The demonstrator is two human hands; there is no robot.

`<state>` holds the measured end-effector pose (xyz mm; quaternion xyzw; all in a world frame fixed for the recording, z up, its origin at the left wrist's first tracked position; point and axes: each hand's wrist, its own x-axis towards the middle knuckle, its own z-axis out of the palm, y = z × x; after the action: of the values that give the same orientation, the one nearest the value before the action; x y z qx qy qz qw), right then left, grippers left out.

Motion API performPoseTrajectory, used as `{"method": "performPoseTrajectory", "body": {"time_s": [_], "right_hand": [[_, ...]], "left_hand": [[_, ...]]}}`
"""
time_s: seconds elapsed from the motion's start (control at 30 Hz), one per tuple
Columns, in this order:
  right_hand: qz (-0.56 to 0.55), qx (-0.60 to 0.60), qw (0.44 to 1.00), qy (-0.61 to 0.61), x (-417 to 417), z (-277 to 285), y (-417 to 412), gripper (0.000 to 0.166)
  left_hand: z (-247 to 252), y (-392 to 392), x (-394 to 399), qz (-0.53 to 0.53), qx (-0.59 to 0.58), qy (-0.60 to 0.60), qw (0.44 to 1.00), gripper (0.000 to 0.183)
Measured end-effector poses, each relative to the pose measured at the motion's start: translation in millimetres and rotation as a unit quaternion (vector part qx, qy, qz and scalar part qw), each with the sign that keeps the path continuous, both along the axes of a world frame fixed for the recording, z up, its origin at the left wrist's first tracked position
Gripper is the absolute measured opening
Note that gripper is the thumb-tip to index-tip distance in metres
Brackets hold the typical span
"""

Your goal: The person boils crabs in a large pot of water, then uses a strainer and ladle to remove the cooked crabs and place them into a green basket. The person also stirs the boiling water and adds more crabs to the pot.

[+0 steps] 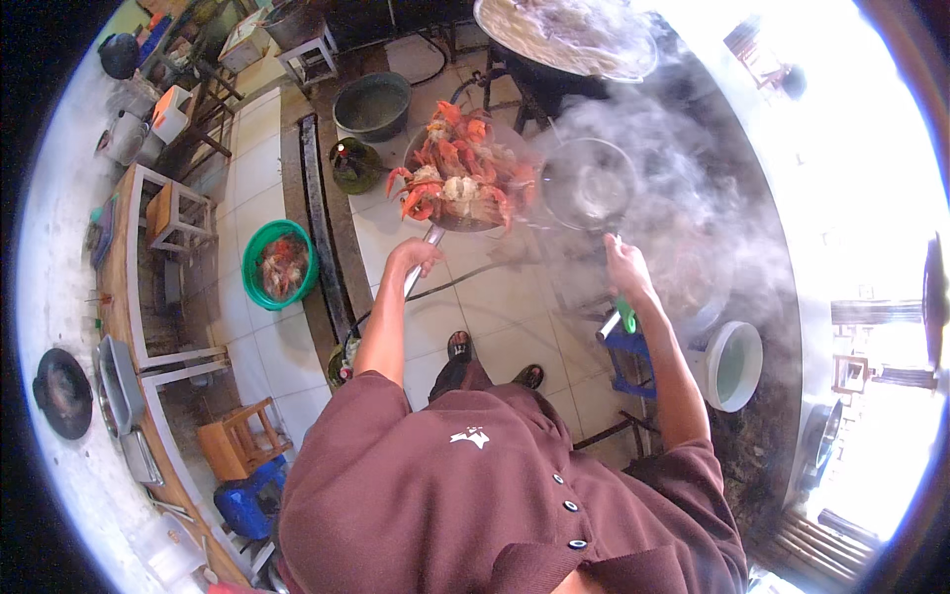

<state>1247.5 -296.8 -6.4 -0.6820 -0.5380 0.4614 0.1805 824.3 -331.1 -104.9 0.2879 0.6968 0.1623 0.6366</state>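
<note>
My left hand (417,260) grips the metal handle of a perforated ladle (467,223) heaped with orange-red crab pieces (464,167). To its right, my right hand (627,267) holds the handle of a round strainer (590,185), whose bowl is partly veiled by steam. A green thing (626,315) is on that handle, below the hand. Ahead stands a large dark pot of foaming, steaming liquid (571,30). Through steam at the right, a wide basin (686,275) shows blurred contents.
Left on the tiled floor is a green basin (312,278) of crab pieces, beside a drain channel (323,223). A dark tub (372,108) and green gas cylinder (356,165) stand ahead. A hose (482,269) crosses the floor. A white bucket (733,366) is at right.
</note>
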Motion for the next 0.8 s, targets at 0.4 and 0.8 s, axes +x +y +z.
{"method": "performPoseTrajectory", "body": {"time_s": [0.4, 0.8], "right_hand": [[-0.056, 0.312, 0.93, -0.188, -91, 42, 56, 0.039], [-0.455, 0.11, 0.818, -0.335, 390, 3, -110, 0.041]], "left_hand": [[4, -6, 27, -0.018, -0.018, -0.039, 0.999, 0.01], [82, -59, 97, 0.139, 0.183, -0.122, 0.966, 0.021]]}}
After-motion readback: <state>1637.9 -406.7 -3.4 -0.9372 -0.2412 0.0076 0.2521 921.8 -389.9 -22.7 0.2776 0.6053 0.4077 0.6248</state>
